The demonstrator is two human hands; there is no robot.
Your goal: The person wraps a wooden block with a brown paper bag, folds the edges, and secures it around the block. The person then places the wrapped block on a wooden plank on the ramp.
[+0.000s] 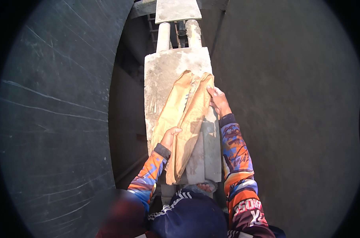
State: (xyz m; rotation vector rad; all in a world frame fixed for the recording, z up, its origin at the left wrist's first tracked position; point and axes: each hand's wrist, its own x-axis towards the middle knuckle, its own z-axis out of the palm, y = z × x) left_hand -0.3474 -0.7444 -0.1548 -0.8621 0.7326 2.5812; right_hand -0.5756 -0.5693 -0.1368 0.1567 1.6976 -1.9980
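Observation:
A brown paper sack, creased and folded lengthwise, lies slantwise over the pale, stained plank. Its top end is crumpled and gapes a little, and its lower end narrows near my knees. My left hand grips the folded edge around the sack's middle, thumb on top. At the upper right edge, my right hand pinches the paper between thumb and fingers. Whether anything is inside the sack cannot be seen.
The narrow plank extends ahead, with two pale round posts and another board beyond it. A dark drop with rungs shows beside and below. A scratched dark grey surface rises at left; a smooth grey one spans the right.

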